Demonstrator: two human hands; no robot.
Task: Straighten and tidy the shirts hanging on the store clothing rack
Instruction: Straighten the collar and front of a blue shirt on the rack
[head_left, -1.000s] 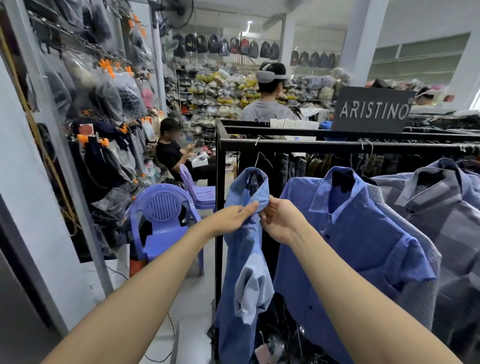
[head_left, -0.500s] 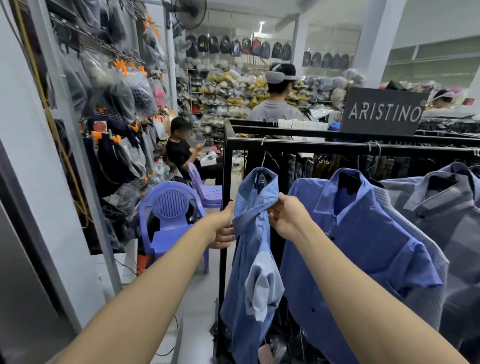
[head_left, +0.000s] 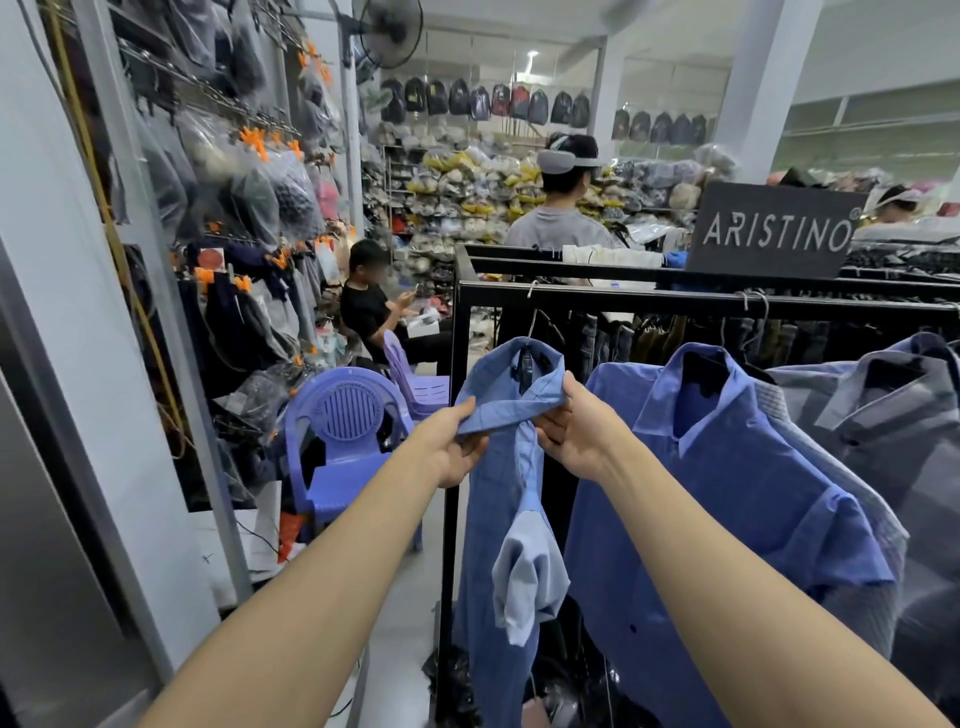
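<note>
half a second back my left hand (head_left: 457, 441) sat off the cloth by the rack post with fingers curled; now it pinches the left collar tip of the light blue shirt (head_left: 498, 519), thumb on top. my right hand (head_left: 576, 434) was already on the collar and stays there, fingers curled round the right side of it. the collar (head_left: 511, 410) is now drawn out flat between the two hands, where before it was bunched into a narrow fold. the view has also shifted a little, so the rack sits lower and more to the right than before.

the shirt hangs on a wire hanger (head_left: 535, 317) at the left end of the black clothing rack (head_left: 675, 301), just beside the corner post, its short sleeve dangling below my hands. right of it, close but not touching as far as i can tell, hangs a brighter blue shirt (head_left: 727, 493), then a grey checked shirt (head_left: 893, 415) pressed against that one.

a dark sign (head_left: 774, 231) reading aristino stands on the far rail. left of the rack stand two purple plastic chairs (head_left: 345, 431) in the aisle. behind them a person in black (head_left: 371, 306) sits, and a person in grey (head_left: 561, 223) stands beyond the rack wearing a headset. bagged goods hang along the left wall (head_left: 249, 197).
</note>
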